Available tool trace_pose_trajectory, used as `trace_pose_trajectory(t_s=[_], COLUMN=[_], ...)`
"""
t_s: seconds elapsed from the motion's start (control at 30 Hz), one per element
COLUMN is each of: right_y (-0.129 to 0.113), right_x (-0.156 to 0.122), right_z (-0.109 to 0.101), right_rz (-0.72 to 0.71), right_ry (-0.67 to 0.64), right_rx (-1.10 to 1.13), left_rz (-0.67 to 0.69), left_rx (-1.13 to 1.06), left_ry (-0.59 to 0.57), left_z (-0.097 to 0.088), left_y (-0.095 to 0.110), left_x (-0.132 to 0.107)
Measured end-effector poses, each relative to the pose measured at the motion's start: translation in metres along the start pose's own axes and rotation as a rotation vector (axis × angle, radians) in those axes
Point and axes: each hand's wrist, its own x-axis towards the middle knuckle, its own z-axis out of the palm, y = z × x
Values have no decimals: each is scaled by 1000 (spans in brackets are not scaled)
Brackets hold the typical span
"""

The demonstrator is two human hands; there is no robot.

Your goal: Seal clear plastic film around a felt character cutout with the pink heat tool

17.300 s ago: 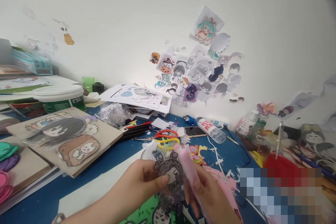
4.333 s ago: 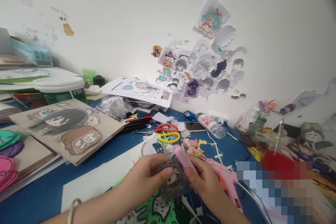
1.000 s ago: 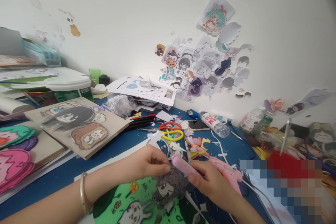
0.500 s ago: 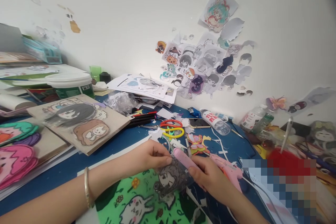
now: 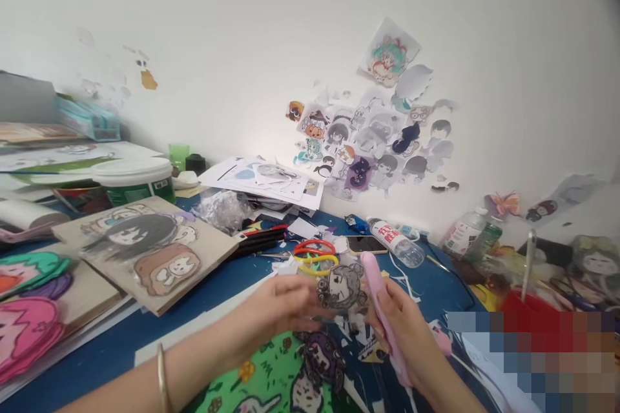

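Observation:
My right hand (image 5: 400,322) is wrapped round a pink stick-shaped tool (image 5: 372,277) with a cord at its lower end. Between my hands stands a grey-haired cartoon character cutout (image 5: 341,287), facing me. My left hand (image 5: 293,303) is at the cutout's left edge, its fingers smeared by motion; which hand bears the cutout I cannot tell. Under them lies a green sheet (image 5: 271,361) printed with white rabbit-like figures and flowers. On that sheet rests a purple-and-black character cutout (image 5: 322,358).
Scissors with red and yellow handles (image 5: 314,258) lie beyond my hands. A phone (image 5: 365,244) and a plastic bottle (image 5: 397,242) are behind. To the left sit a board with character cutouts (image 5: 217,251) and a white-lidded tub (image 5: 133,171). A red container (image 5: 527,313) stands right.
The grey-haired cutout has come up off the green sheet, uncovering the purple cutout. The pink tool has moved right and turned more upright. My left fingers have left their pinch.

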Motion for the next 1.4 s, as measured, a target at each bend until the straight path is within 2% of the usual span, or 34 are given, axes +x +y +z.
trace_pose_trajectory(t_s=[0.07, 0.2, 0.37, 0.5, 0.57, 0.63, 0.77, 0.87, 0.93, 1.03, 1.2, 1.4], right_y=[-2, -4, -2, -1, -1, 0, 1, 2, 3, 3, 2, 5], right_x=[-1, -8, -14, -7, -2, 2, 5, 2, 0, -3, -6, -2], right_z=[4, 11, 9, 1, -4, -7, -11, -9, -6, -1, 4, 3], right_rz=[-4, -5, -9, -23, -55, -95, -104, -98, -101, -100, -74, -89], right_ry=[8, -69, -171, -43, -5, -23, -112, -188, -242, -284, -247, -91], right_rx=[44, 90, 172, 169, 144, 89, -141, -240, -272, -305, -306, -347], left_rz=[43, 87, 95, 123, 109, 79, 35, 23, 22, 48, 79, 78], left_rx=[68, 132, 127, 117, 170, 256, 519, 713, 754, 735, 620, 356], left_ry=[20, 117, 64, 157, 188, 174, 115, 124, 138, 147, 200, 267], left_z=[8, 17, 13, 7, 4, 0, -7, -9, -9, -9, -8, 1], left_y=[-8, -18, -12, 0, 5, 8, 10, 10, 8, 4, -7, -19], left_x=[-2, -5, -6, -5, -4, -2, 1, 1, 2, 4, 7, 10])
